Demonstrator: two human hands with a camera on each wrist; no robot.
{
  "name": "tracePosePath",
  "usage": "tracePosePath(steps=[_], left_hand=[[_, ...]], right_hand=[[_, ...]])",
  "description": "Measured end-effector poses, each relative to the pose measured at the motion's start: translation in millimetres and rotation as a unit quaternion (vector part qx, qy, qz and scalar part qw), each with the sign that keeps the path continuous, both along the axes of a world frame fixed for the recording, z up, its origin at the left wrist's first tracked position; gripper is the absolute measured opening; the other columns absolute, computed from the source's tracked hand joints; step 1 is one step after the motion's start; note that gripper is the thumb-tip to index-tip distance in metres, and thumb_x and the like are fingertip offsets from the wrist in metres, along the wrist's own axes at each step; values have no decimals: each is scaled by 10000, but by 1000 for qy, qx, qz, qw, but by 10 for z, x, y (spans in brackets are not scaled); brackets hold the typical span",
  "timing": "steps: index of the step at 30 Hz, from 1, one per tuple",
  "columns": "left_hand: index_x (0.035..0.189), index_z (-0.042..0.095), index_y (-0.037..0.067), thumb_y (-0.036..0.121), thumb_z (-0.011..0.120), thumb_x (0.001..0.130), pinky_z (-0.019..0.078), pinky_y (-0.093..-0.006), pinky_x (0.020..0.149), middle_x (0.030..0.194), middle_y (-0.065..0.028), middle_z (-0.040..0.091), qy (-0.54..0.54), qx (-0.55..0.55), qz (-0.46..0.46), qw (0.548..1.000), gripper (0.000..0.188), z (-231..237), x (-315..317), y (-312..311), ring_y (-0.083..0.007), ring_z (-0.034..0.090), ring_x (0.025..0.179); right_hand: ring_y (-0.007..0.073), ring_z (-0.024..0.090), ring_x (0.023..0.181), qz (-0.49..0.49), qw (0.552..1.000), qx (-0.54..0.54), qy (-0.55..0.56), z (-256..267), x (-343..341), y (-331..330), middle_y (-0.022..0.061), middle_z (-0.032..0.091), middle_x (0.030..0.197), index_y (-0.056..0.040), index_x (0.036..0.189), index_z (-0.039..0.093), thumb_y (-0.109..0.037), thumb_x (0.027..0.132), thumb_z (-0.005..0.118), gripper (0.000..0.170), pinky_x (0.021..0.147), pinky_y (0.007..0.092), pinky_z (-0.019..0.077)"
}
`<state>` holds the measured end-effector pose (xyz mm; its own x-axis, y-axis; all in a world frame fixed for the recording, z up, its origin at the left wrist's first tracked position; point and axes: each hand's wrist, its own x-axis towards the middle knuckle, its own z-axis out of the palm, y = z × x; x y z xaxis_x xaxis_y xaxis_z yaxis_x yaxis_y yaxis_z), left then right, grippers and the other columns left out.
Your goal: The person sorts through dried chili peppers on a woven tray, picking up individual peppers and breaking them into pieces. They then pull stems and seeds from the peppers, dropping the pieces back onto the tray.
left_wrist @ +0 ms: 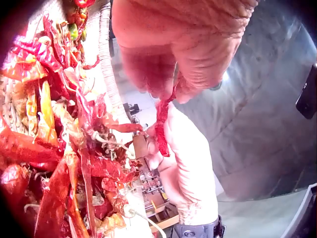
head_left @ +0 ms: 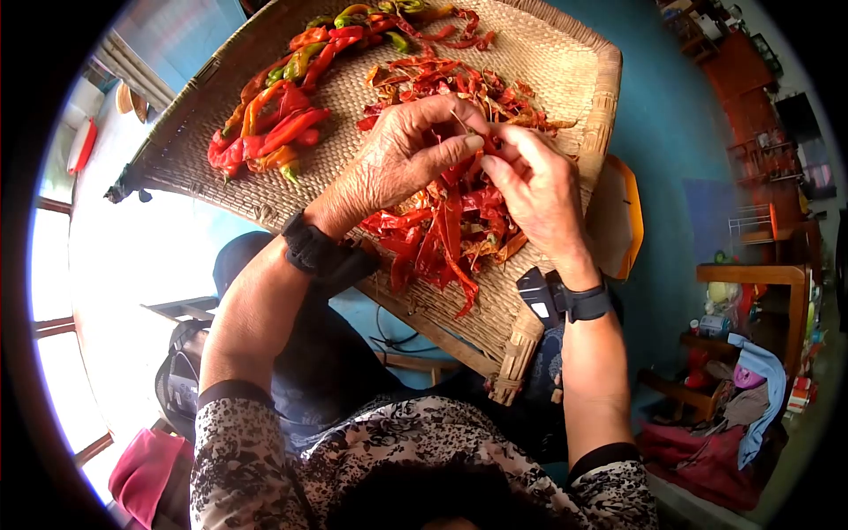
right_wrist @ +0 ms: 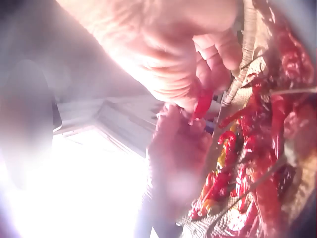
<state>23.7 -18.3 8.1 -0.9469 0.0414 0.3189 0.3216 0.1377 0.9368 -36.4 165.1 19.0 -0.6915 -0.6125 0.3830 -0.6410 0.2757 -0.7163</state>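
Observation:
A wrinkled dried red chili pepper (left_wrist: pixel 162 124) is pinched between both hands, close over a heap of dried red chilies (head_left: pixel 446 230). My left hand (head_left: pixel 402 150) grips its upper end between thumb and fingers, as the left wrist view shows. From the other side, my right hand (head_left: pixel 541 199) pinches the same chili, thumb and fingertips facing the left ones. In the right wrist view, a short red part of the chili (right_wrist: pixel 202 105) shows below the right fingers. In the head view the hands mostly hide it.
The heap lies on a woven tray (head_left: pixel 565 71) with a raised rim. Fresher red, orange and green peppers (head_left: pixel 278 124) form a second pile at its far left. Beyond the right rim is a yellow-edged object (head_left: pixel 629 221). A wooden shelf (head_left: pixel 751 274) with clothes stands further right.

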Motion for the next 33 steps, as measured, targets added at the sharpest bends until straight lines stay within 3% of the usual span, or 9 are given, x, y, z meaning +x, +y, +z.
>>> tracePosePath(steps=[4,9,13,17,19,22,26,31,33], left_hand=[[1081,597,30,106,597,918,500,-269,835,977,-21,627,-3,12,-33,999,180,-6,12,21,-111,597,941],[1056,610,27,136,634,864,528,-299,699,889,-102,643,49,-207,93,973,221,13,-16,-73,-178,650,799],[983,620,31,224,656,845,529,-371,683,860,-115,640,47,-355,150,922,240,-282,-108,-87,-264,652,773],[939,601,60,353,641,834,501,-441,659,848,-156,652,-76,-405,155,898,314,-225,-76,13,-324,642,791],[933,599,61,342,643,832,500,-438,664,849,-145,652,-71,-409,154,897,303,-234,-89,50,-318,642,793],[947,612,66,298,652,831,514,-405,679,858,-115,653,-43,-410,151,898,263,-309,-108,83,-292,648,797],[959,624,71,255,670,816,525,-372,706,899,-96,641,-47,-390,122,911,237,-275,-126,62,-268,648,825],[960,613,69,255,687,788,521,-382,710,953,-91,608,-61,-387,131,911,264,-260,-80,141,-275,636,830],[979,608,77,255,688,779,525,-391,697,964,-89,594,3,-436,149,887,279,-339,-75,182,-289,630,831]], right_hand=[[324,639,760,17,1000,24,11,10,32,-73,160,633,856,-10,995,604,-44,811,648,192,669,365,512],[46,545,692,-61,992,-68,-89,0,-162,215,-8,636,804,-12,933,656,-120,876,647,122,611,212,463],[33,463,576,-184,968,-161,-53,60,-518,757,-18,572,711,16,953,624,-102,903,614,129,500,177,363],[84,512,555,-272,959,-58,45,-97,-894,1404,17,600,705,-3,957,622,-150,888,634,162,521,224,419],[197,592,620,-381,904,172,96,-218,-1040,1639,85,645,794,-36,1033,623,-190,848,668,244,599,311,481],[284,624,744,-417,844,275,198,-164,-885,1556,147,646,887,-69,1110,616,-203,818,681,328,700,373,501],[191,636,800,-232,970,63,46,-71,-725,1058,92,672,903,-94,1148,627,-174,839,666,321,746,318,514],[153,599,641,-50,993,61,93,-62,-294,286,72,631,778,-45,1030,639,-132,824,687,228,560,280,486],[266,608,701,-21,991,88,95,-50,-215,146,136,610,838,-16,1032,613,-85,808,682,245,615,349,492]])
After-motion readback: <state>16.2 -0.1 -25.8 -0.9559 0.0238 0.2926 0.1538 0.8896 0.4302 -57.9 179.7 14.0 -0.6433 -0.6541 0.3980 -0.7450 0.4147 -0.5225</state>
